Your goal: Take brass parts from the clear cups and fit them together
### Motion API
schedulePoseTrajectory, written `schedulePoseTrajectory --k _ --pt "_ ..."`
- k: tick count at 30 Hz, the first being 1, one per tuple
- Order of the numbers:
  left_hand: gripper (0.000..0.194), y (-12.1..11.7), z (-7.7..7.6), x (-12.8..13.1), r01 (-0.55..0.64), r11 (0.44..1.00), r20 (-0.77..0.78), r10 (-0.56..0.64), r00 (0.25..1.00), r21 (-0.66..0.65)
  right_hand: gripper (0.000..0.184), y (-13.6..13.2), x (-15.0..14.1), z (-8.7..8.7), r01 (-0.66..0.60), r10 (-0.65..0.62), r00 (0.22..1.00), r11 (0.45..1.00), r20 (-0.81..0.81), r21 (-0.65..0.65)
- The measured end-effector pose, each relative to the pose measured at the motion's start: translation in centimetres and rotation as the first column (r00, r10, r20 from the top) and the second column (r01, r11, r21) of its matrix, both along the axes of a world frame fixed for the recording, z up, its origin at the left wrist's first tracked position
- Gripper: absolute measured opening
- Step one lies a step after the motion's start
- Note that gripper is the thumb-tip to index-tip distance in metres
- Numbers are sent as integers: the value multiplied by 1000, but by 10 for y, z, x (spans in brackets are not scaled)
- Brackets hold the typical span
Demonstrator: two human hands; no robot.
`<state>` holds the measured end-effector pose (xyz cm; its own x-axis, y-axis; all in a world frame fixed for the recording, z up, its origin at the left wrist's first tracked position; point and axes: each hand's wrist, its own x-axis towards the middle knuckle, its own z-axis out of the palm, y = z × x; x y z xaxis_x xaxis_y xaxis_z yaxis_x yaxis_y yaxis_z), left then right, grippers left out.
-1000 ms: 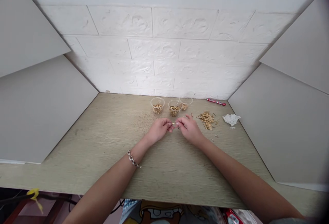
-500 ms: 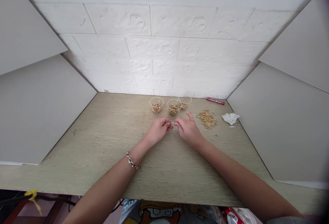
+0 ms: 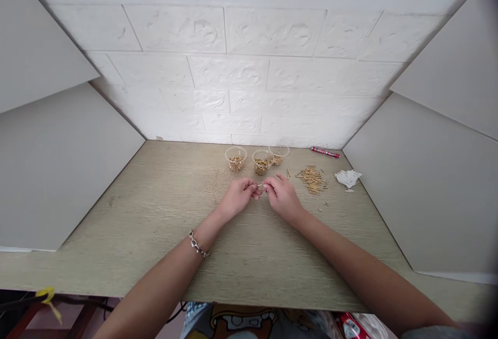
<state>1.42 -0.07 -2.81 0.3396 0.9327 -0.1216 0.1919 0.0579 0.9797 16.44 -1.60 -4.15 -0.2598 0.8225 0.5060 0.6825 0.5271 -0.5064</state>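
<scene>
Between my fingertips, over the middle of the table, is a thin gold-coloured metal pin point(image 3: 260, 186). My left hand point(image 3: 239, 195) pinches its left end; my right hand point(image 3: 283, 197) is closed at its right end. Just beyond my hands stand clear plastic cups: the left cup point(image 3: 235, 159) and the middle cup point(image 3: 262, 162) hold small gold pieces, and the back cup point(image 3: 279, 154) has some too. A pile of gold pins point(image 3: 312, 180) lies to the right of my right hand. Tiny gold bits point(image 3: 218, 180) are scattered left of the cups.
A red pen-like stick point(image 3: 326, 152) lies by the back wall. Crumpled white tissue point(image 3: 348, 178) sits near the right panel point(image 3: 408, 183). A few small pieces point(image 3: 322, 206) lie in front of the pile. A left panel point(image 3: 66, 167) bounds the table point(image 3: 148, 214).
The raised finger of my right hand has folded down toward the others. Both hands stay at the gold pin, and the view has shifted slightly.
</scene>
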Motion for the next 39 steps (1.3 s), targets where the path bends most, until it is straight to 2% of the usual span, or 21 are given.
schedulePoseTrajectory --k 4,8,15,24,32,39 --pt "16 -1 2 -1 36 998 -38 -34 999 51 14 -1 0 3 -26 26 999 999 -42 -21" --pt "18 -3 4 -2 25 993 -133 -10 991 111 15 -1 -1 4 25 -26 999 999 -37 -43" --pt "21 -6 6 -5 95 961 -318 -8 948 258 14 0 3 2 -53 53 999 995 -3 -85" --pt "23 -7 2 -4 86 951 -297 7 955 297 15 -4 -2 1 -9 2 998 994 -62 -113" --pt "23 -4 2 -4 67 955 -278 17 960 288 17 -1 -3 -1 1 -6 998 997 -67 -72" --pt "25 0 -1 -8 91 927 -325 34 945 363 20 2 -3 -12 -20 11 996 995 -88 -99"
